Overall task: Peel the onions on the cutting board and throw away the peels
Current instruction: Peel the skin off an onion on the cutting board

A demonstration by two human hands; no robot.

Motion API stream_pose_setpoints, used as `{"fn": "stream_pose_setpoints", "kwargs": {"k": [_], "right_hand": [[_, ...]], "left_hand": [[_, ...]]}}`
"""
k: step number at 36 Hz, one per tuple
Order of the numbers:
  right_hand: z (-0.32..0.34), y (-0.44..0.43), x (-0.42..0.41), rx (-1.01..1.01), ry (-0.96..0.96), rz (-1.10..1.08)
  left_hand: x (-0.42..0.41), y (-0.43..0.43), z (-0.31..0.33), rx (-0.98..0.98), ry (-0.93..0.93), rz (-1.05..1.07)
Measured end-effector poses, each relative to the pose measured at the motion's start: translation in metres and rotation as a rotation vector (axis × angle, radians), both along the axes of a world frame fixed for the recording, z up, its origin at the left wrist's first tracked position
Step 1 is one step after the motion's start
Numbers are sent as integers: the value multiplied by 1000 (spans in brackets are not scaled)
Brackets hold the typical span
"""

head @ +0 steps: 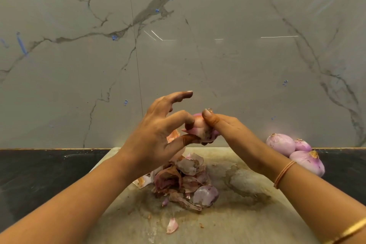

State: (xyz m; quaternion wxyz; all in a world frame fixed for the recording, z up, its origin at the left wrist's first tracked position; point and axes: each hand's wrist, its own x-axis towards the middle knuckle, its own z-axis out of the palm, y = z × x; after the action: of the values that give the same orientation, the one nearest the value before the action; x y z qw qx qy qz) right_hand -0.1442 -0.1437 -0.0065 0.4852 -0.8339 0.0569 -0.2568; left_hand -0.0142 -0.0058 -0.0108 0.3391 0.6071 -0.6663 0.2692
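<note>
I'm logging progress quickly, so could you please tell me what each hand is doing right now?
Left hand: pinches the onion between thumb and fingertip.
Right hand: grips the same onion.

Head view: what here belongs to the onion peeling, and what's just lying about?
Part of the job:
- onion, gripped by left hand and right hand
- pile of peels and loose peel on the cutting board
- three onions at its right edge

Just there:
- black counter
- marble wall
- wrist band and gold bangle on the right arm
</note>
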Motion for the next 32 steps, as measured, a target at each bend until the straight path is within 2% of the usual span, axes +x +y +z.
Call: {"fn": "stream_pose_setpoints", "kwargs": {"k": [8,15,19,25,32], "right_hand": [[-1,-2,0,243,-24,-28],[-2,-8,-1,455,-50,-35],[-4,-5,0,400,-28,-2],[-5,-6,2,334,-51,28],[-4,-7,1,303,-60,31]], "left_hand": [[3,0,0,-16,86,82],[4,1,1,105,157,334],[7,2,0,183,174,461],[7,3,4,189,187,577],[5,2,3,273,200,478]]}}
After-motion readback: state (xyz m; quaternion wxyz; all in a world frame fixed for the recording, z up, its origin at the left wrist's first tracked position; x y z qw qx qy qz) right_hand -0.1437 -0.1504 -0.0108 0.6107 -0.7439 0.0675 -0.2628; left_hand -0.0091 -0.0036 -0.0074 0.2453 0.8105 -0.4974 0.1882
